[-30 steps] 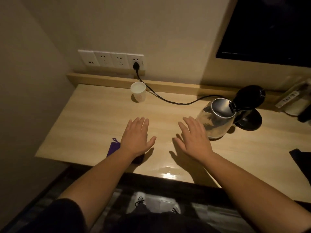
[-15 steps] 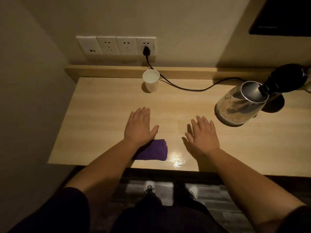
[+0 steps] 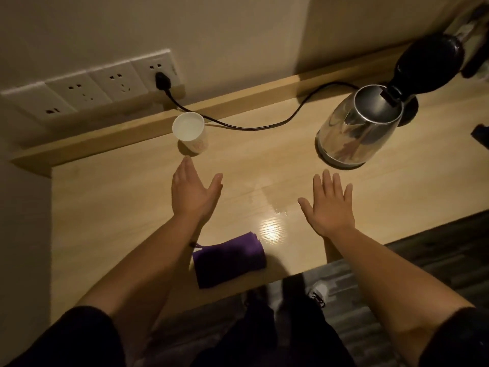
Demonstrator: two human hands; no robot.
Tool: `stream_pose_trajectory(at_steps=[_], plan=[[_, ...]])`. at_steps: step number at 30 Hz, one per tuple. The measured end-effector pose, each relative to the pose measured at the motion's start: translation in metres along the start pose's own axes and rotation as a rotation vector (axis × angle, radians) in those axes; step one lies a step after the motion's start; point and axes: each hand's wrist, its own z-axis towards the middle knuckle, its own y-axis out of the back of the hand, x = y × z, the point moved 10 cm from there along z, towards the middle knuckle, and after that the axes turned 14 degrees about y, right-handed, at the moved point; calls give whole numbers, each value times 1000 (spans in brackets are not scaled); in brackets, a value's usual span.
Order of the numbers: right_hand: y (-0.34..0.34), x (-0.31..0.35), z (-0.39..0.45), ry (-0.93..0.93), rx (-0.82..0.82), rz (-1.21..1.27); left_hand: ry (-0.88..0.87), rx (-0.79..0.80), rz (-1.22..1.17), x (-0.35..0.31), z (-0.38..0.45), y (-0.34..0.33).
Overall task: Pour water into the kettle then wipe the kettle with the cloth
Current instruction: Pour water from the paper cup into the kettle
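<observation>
**Cup within reach, nothing held**

Above the pale wooden desk point(image 3: 111, 207), the left hand point(image 3: 191, 193) hovers spread and empty; the right hand point(image 3: 328, 205) likewise. At twelve o'clock of the left hand stands the white paper cup point(image 3: 190, 133): probably light and crushable, so grip its mid-wall gently. The lid-open steel kettle point(image 3: 357, 128) sits at two o'clock, the folded purple cloth point(image 3: 229, 260) at six.

We see a pale wood-grain desk point(image 3: 264, 165) set into a corner, with a raised wooden ledge point(image 3: 111, 133) along its back edge. Beige walls point(image 3: 211, 30) close it in behind and on the left. A row of white wall sockets point(image 3: 87, 88) sits above the ledge. Dim warm light glares off the desk near its front edge. Below lies dark patterned floor point(image 3: 428, 250).
</observation>
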Motion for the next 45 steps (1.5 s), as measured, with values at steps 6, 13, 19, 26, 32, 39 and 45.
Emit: stream_pose_trajectory(at_steps=[6,13,19,26,32,39,45], plan=[[-1,1,2,3,-28,-1,138,64,-267,11,47,0],[-3,-2,3,-7,-16,-15,178,147,-569,-8,88,-3],[-5,-3,4,-10,-28,-3,227,122,-688,-15,92,-9],[-5,-2,5,-8,-35,3,236,52,-722,-16,89,-9],[-5,-1,4,-2,-38,11,148,76,-701,-35,71,-6],[-5,0,3,2,-14,21,-5,182,-634,-99,37,-5],[-1,1,2,19,-34,46,-196,300,-517,-167,5,-10]])
